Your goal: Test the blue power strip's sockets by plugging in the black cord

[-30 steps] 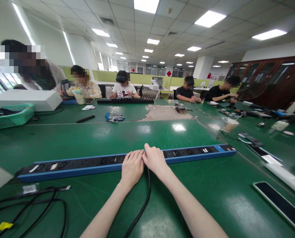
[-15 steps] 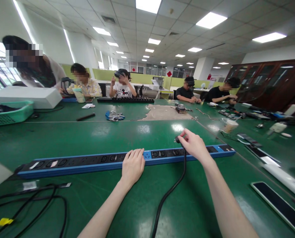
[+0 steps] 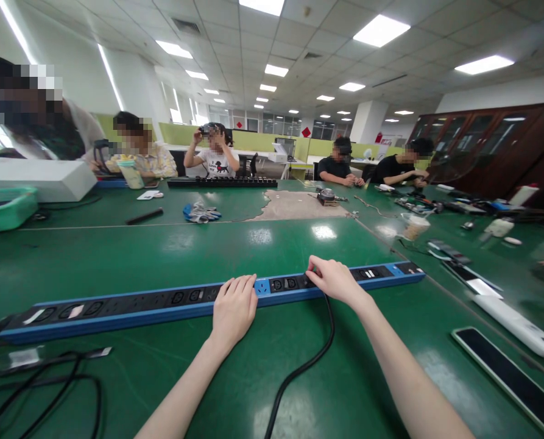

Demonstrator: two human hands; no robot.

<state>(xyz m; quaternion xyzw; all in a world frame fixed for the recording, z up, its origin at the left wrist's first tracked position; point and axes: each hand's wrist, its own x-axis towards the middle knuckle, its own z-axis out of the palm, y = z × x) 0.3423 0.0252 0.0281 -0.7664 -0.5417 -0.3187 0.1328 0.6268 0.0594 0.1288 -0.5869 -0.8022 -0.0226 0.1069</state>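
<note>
A long blue and black power strip (image 3: 157, 314) lies across the green table in front of me, with a row of sockets along its top. My left hand (image 3: 236, 305) is laid over its middle, fingers together and gripping the strip beside a blue socket (image 3: 262, 286). Right of that socket, my right hand (image 3: 334, 279) pinches a black plug (image 3: 308, 280) down at the strip's top face. My fingers mostly cover the plug, so I cannot tell how deep it sits. From it a black power cable (image 3: 315, 360) curves down towards the table's near edge.
Loose black cables (image 3: 77, 378) lie at the near left. A phone (image 3: 509, 372) and a white device (image 3: 518, 323) lie at the right. Further off are gloves (image 3: 201, 212), a green basket (image 3: 9, 210) and a white box (image 3: 38, 180). Several people sit or lean around the table.
My right hand has brought the plug down and leftward, from above the strip onto its sockets. My left hand stays on the strip. The view has shifted slightly.
</note>
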